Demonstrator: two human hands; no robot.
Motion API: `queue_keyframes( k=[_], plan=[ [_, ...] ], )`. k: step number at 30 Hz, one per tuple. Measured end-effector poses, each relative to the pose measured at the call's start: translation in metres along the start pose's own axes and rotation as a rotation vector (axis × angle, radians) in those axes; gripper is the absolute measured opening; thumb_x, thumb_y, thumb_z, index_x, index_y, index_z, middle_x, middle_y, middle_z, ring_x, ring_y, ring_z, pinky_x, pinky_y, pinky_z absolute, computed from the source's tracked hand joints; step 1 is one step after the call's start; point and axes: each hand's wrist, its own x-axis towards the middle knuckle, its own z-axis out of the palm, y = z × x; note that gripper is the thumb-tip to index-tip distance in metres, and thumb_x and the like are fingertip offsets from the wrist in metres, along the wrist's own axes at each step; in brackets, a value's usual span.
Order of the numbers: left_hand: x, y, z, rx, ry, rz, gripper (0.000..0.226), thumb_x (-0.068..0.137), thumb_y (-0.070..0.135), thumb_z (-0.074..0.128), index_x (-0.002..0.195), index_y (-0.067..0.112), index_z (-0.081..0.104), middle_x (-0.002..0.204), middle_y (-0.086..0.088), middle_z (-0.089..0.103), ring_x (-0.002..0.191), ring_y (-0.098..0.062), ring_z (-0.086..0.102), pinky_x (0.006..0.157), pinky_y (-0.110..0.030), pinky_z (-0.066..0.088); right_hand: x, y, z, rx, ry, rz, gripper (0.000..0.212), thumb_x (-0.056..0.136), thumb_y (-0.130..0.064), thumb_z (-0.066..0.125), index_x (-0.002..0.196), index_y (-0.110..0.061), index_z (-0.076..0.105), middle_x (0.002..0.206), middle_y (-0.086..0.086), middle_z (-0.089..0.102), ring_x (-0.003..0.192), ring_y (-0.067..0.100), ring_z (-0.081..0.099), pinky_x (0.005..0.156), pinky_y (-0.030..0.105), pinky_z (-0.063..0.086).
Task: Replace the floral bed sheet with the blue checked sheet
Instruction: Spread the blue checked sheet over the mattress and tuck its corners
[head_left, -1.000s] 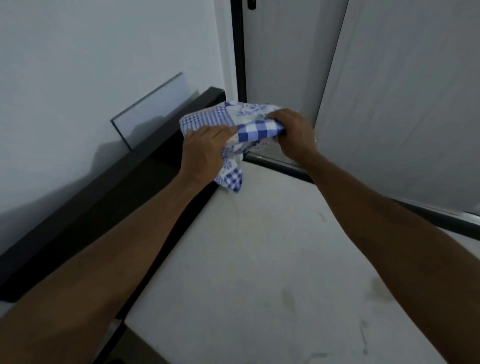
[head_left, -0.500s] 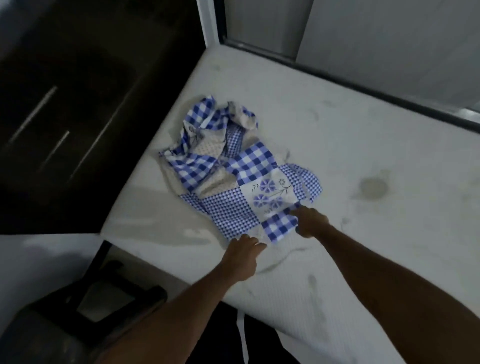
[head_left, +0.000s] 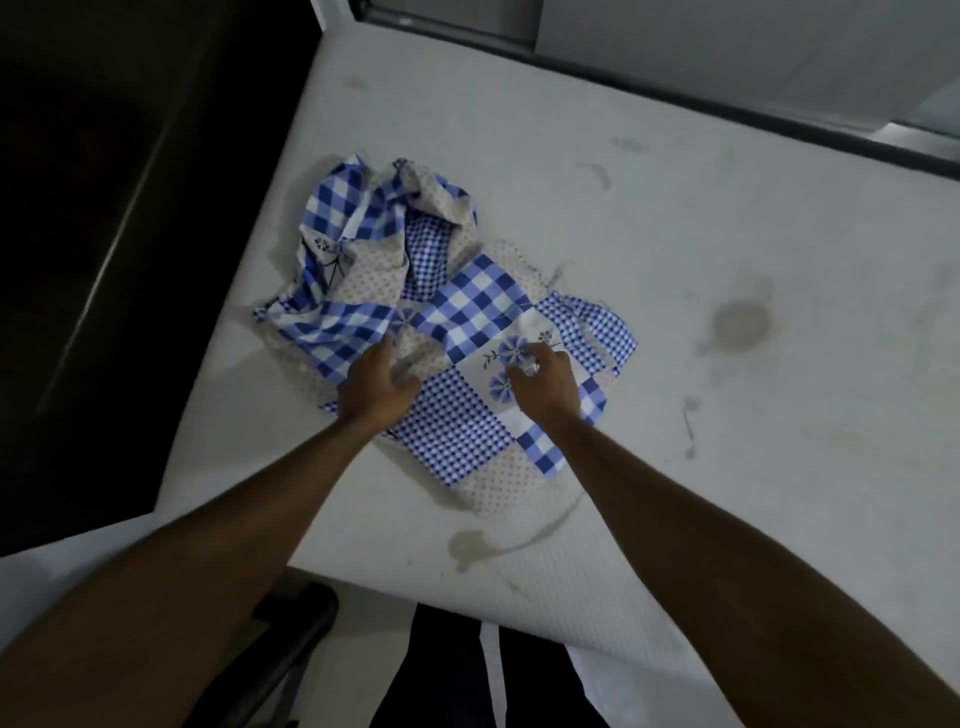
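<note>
The blue checked sheet (head_left: 457, 322), a patchwork of blue checks, dots and flower squares, lies crumpled on the bare white mattress (head_left: 727, 249) near its left edge. My left hand (head_left: 376, 387) hovers over the near-left part of the sheet, fingers bent down and touching the cloth, thumb apart from them. My right hand (head_left: 545, 384) is on the flower square, its fingertips pinching a fold of the fabric. No floral bed sheet is in view.
The mattress carries several stains (head_left: 737, 322). A dark bed frame (head_left: 104, 260) runs along the left side. A dark track and pale panels (head_left: 727, 57) border the far edge. A dark piece of furniture (head_left: 291, 639) stands on the floor by my legs.
One second ago I held the bundled sheet up in both hands; it was then laid on the mattress. Since half a second ago both hands have moved forward from its near edge onto it.
</note>
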Motion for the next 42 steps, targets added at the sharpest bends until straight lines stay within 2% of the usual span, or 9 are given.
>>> queue_keyframes(
  k=[7, 13, 18, 21, 24, 28, 33, 39, 42],
  plan=[
    [0.047, 0.024, 0.004, -0.119, -0.164, -0.012, 0.042, 0.093, 0.052, 0.057, 0.110, 0.014, 0.056, 0.111, -0.009, 0.064, 0.102, -0.030, 0.062, 0.080, -0.035, 0.049, -0.021, 0.003, 0.040, 0.475, 0.140, 0.176, 0.047, 0.092, -0.055, 0.061, 0.126, -0.022, 0.062, 0.117, 0.002, 0.066, 0.091, 0.008, 0.066, 0.082, 0.033, 0.056],
    [-0.009, 0.068, -0.013, 0.054, 0.041, 0.584, 0.028, 0.097, 0.035, 0.055, 0.080, 0.014, 0.047, 0.068, -0.003, 0.051, 0.063, -0.026, 0.057, 0.058, -0.028, 0.032, -0.035, -0.013, 0.018, 0.753, 0.216, 0.199, 0.054, 0.094, -0.057, 0.059, 0.134, -0.022, 0.056, 0.122, -0.001, 0.063, 0.104, 0.008, 0.062, 0.084, 0.031, 0.056],
    [-0.062, 0.113, -0.017, 0.205, 0.169, 0.812, 0.024, 0.097, 0.038, 0.054, 0.090, 0.016, 0.060, 0.074, -0.003, 0.061, 0.056, -0.023, 0.058, 0.046, -0.027, 0.041, -0.048, -0.025, -0.009, 0.770, 0.203, 0.159, 0.087, 0.073, -0.078, 0.062, 0.144, -0.030, 0.047, 0.132, -0.001, 0.059, 0.117, 0.015, 0.059, 0.097, 0.039, 0.053],
    [-0.088, 0.126, -0.011, 0.306, 0.254, 0.788, 0.023, 0.096, 0.040, 0.062, 0.095, 0.017, 0.066, 0.073, -0.001, 0.055, 0.047, -0.016, 0.051, 0.042, -0.022, 0.032, -0.054, -0.029, -0.030, 0.688, 0.133, 0.130, 0.088, 0.072, -0.077, 0.066, 0.143, -0.029, 0.049, 0.130, -0.001, 0.063, 0.115, 0.015, 0.063, 0.095, 0.039, 0.054],
    [-0.096, 0.123, -0.008, 0.275, 0.327, 0.730, 0.028, 0.089, 0.036, 0.073, 0.075, 0.014, 0.063, 0.069, -0.003, 0.050, 0.043, -0.017, 0.047, 0.042, -0.022, 0.026, -0.051, -0.031, -0.041, 0.499, 0.068, 0.118, 0.043, 0.093, -0.053, 0.060, 0.105, -0.012, 0.070, 0.094, 0.008, 0.073, 0.087, 0.024, 0.070, 0.080, 0.046, 0.057],
    [-0.093, 0.107, -0.012, 0.203, 0.361, 0.641, 0.027, 0.091, 0.034, 0.064, 0.078, 0.011, 0.066, 0.077, -0.007, 0.056, 0.054, -0.024, 0.056, 0.043, -0.030, 0.044, -0.043, -0.037, -0.038, 0.433, 0.032, 0.015, 0.050, 0.102, -0.037, 0.051, 0.061, -0.010, 0.049, 0.059, 0.011, 0.056, 0.063, 0.032, 0.063, 0.062, 0.045, 0.052],
    [-0.103, 0.108, -0.012, 0.023, 0.234, 0.544, 0.016, 0.088, 0.022, 0.072, 0.082, 0.008, 0.067, 0.077, -0.005, 0.059, 0.066, -0.015, 0.053, 0.056, -0.027, 0.038, -0.069, -0.051, -0.041, 0.523, 0.144, -0.107, 0.049, 0.106, -0.030, 0.048, 0.061, -0.021, 0.029, 0.055, -0.004, 0.034, 0.052, 0.012, 0.034, 0.055, 0.032, 0.025],
    [-0.139, 0.165, 0.007, -0.187, 0.039, 0.514, 0.021, 0.098, 0.028, 0.061, 0.091, 0.009, 0.057, 0.071, -0.004, 0.062, 0.062, -0.018, 0.059, 0.055, -0.029, 0.041, -0.084, -0.030, -0.089, 0.786, 0.087, -0.089, 0.050, 0.101, -0.044, 0.047, 0.091, 0.004, 0.057, 0.082, 0.016, 0.060, 0.079, 0.027, 0.061, 0.076, 0.046, 0.051],
    [-0.148, 0.211, 0.012, -0.085, 0.142, 0.520, 0.020, 0.102, 0.025, 0.051, 0.101, 0.004, 0.054, 0.070, -0.005, 0.058, 0.060, -0.024, 0.057, 0.054, -0.029, 0.035, -0.083, -0.048, -0.133, 0.897, 0.014, -0.147, 0.031, 0.107, -0.032, 0.044, 0.108, -0.009, 0.064, 0.102, 0.005, 0.068, 0.098, 0.021, 0.066, 0.090, 0.038, 0.055]
  ],
)
